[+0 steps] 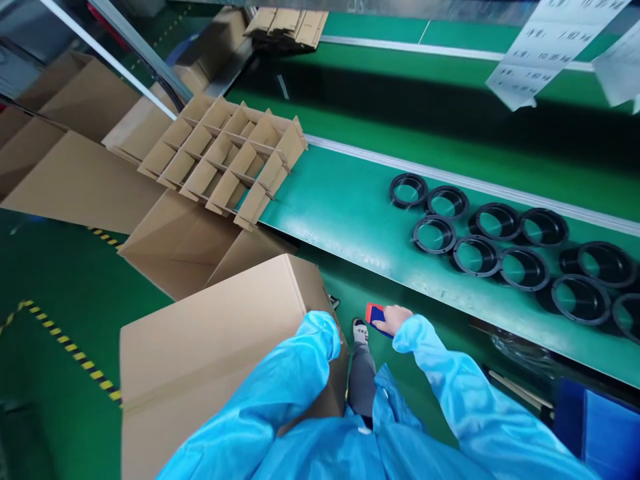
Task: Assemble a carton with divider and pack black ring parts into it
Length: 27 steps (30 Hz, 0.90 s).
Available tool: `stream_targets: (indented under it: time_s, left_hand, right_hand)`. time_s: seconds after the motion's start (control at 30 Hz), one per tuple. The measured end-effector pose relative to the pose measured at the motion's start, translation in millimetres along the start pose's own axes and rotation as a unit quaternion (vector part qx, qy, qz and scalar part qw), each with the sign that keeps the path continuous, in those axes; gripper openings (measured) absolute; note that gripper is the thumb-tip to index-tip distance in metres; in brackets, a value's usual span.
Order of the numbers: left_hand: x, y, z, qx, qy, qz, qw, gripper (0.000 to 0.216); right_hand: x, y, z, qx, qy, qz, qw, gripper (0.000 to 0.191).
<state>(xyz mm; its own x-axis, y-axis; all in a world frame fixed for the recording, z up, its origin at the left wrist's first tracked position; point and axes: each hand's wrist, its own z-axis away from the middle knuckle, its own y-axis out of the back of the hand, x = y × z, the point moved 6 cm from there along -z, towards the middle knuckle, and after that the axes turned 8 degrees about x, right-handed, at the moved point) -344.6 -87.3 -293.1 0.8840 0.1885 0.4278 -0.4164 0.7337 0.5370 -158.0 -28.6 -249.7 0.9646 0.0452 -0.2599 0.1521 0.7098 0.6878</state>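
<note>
My right hand [396, 320] is closed around a small flat orange-and-blue item [376, 316], whose exact kind I cannot make out. It hangs over the floor, between my body and the green conveyor belt [340, 220]. My left sleeve [300, 360] reaches across a closed cardboard box [215, 353], its cuff at the box's right end. The left hand itself is hidden beyond the cuff, so its grip does not show. Black rings [435, 235] stand in rows on the belt, to the right. A cardboard divider grid [220, 150] rests at the belt's left edge.
An open cardboard box [180, 240] with spread flaps lies below the divider grid. Flat cardboard pieces [287, 23] are stacked at the back. Paper labels [555, 50] hang at upper right. A blue bin [607, 427] is at lower right. Yellow-black tape [75, 353] marks the floor.
</note>
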Motion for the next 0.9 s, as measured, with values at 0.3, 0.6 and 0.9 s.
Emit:
stream_targets:
  time_s: [0.3,0.6,0.9]
  left_hand:
    - [28,67,48,0.026,0.087,0.615,0.783,0.074]
    - [-56,138,69,0.221,0.033,0.573,0.789,0.048]
    - [-159,309,-35,0.419,-0.015,0.346,0.839,0.019]
  right_hand:
    - [-26,7,79,0.135,-0.015,-0.482,0.866,0.055]
    - [-155,20,94,0.248,-0.038,-0.382,0.89,0.048]
    - [-193,-40,129,0.267,-0.153,-0.397,0.864,0.057]
